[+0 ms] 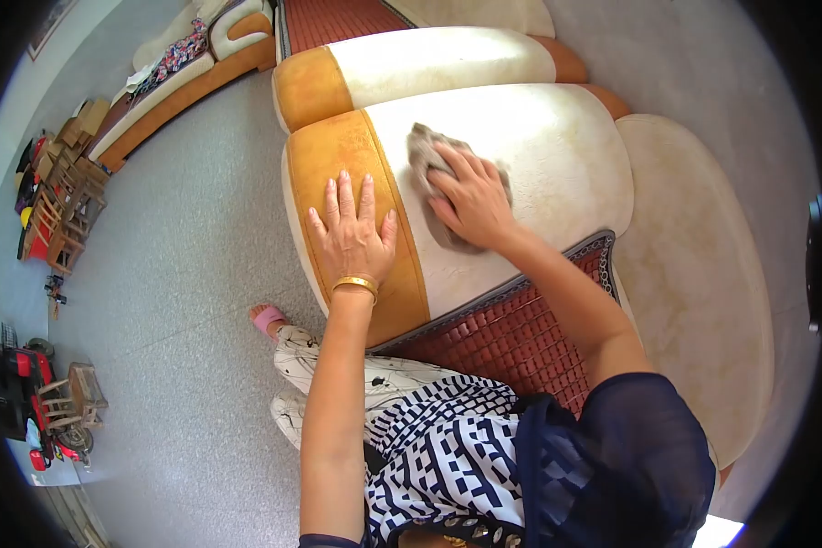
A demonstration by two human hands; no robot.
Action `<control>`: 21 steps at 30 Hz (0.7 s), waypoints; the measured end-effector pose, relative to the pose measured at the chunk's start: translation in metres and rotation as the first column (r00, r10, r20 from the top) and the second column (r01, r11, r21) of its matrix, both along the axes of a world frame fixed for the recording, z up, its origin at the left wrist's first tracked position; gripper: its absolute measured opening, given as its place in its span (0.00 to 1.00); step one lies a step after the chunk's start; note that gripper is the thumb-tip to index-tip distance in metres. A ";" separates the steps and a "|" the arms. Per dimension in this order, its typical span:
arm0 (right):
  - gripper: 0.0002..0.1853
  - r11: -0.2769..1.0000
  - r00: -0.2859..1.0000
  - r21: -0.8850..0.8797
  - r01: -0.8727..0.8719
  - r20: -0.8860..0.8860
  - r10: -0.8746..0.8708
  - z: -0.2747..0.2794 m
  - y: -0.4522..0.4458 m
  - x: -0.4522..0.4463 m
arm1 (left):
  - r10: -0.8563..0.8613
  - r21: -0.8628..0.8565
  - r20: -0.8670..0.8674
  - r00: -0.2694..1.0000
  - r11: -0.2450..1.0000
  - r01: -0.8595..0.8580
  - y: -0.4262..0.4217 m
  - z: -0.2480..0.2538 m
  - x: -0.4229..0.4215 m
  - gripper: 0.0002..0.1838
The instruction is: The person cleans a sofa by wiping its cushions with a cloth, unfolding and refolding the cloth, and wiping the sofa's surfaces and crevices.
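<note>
My left hand (356, 239) lies flat with fingers spread on the tan band (395, 297) of a padded sofa armrest. To its right, my right hand (473, 196) presses a crumpled grey-brown cloth (423, 151) against the white part (557, 151) of the same armrest. Its fingers curl over the cloth, which sticks out beyond the fingertips and below the palm. Faint yellowish marks show on the white surface.
A reddish-brown beaded seat mat (511, 338) with a dark border lies beside the armrest. Cream backrest cushions (703, 274) stand at right. Another sofa (183, 100), wooden chairs (64, 210) and a red vehicle (41, 393) line the left side of the grey floor (183, 256).
</note>
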State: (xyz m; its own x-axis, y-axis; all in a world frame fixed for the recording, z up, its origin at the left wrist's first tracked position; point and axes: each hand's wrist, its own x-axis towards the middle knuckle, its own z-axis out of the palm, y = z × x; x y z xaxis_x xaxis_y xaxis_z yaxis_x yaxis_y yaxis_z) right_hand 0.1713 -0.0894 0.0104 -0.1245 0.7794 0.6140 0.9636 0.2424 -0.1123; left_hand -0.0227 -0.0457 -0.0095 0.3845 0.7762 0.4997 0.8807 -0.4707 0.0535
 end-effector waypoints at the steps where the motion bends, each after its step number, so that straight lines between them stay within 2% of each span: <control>1: 0.16 1.000 1.000 0.003 0.002 0.004 -0.002 -0.006 -0.019 0.005 | -0.002 0.003 0.004 1.000 1.000 0.002 0.000 0.000 0.000 0.31; 3: 0.17 0.999 0.998 0.035 -0.010 0.058 0.007 -0.016 -0.045 0.016 | 0.003 -0.006 0.000 1.000 1.000 -0.003 -0.001 -0.001 0.000 0.31; 8: 0.18 0.999 0.999 0.039 0.000 0.032 -0.001 -0.015 -0.042 0.024 | 0.000 0.011 -0.008 1.000 1.000 0.000 0.000 -0.003 0.000 0.31; 13: 0.19 0.999 0.999 0.034 0.031 0.008 -0.031 0.002 0.011 0.023 | 0.002 0.021 -0.003 1.000 1.000 -0.002 0.001 -0.002 0.000 0.31; 21: 0.22 0.990 1.000 -0.138 0.006 0.010 -0.005 0.016 0.127 0.006 | 0.007 0.017 -0.022 1.000 1.000 -0.006 -0.001 0.002 0.001 0.31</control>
